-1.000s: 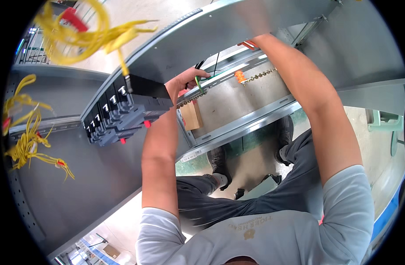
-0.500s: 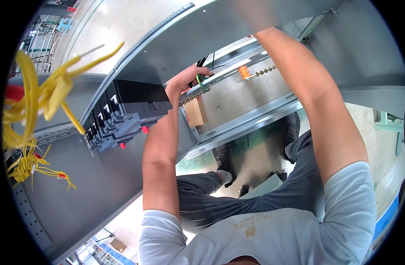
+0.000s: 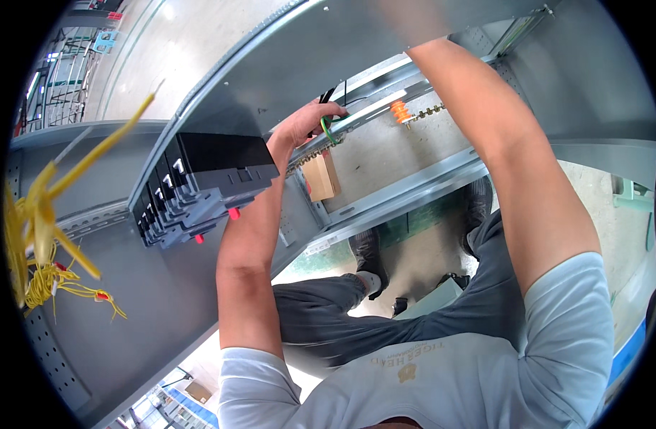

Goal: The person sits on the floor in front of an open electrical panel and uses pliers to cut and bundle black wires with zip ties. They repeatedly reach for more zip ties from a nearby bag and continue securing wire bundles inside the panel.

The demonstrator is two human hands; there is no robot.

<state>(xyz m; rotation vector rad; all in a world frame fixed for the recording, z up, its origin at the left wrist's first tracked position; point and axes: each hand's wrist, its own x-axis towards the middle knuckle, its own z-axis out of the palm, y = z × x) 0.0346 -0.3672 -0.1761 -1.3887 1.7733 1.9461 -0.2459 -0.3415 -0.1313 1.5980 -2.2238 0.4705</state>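
Observation:
My left hand (image 3: 310, 123) reaches inside the grey metal cabinet frame, fingers curled round what looks like a black cable (image 3: 327, 94). Part of the grip is hidden. A green-and-yellow wire (image 3: 326, 130) loops beside the fingers, close to a row of brass-coloured screw terminals (image 3: 312, 157). My right forearm (image 3: 478, 107) stretches up to a metal panel (image 3: 271, 79), and the hand beyond is hidden behind it. Between my arms, an orange ribbed insulator (image 3: 399, 111) sits by another brass-coloured terminal row (image 3: 429, 112).
Black circuit breakers (image 3: 221, 168) with red buttons stand left of my left arm. Yellow wires (image 3: 46, 200) hang at the far left, with a tied bundle (image 3: 56, 282) below. A small cardboard box (image 3: 321, 177) lies within the frame. A metal rail (image 3: 406, 189) crosses before my feet.
My view has shifted slightly, and the near yellow wires appear lower and farther left. My left hand stays at nearly the same spot by the green-and-yellow wire; the right arm keeps its reach.

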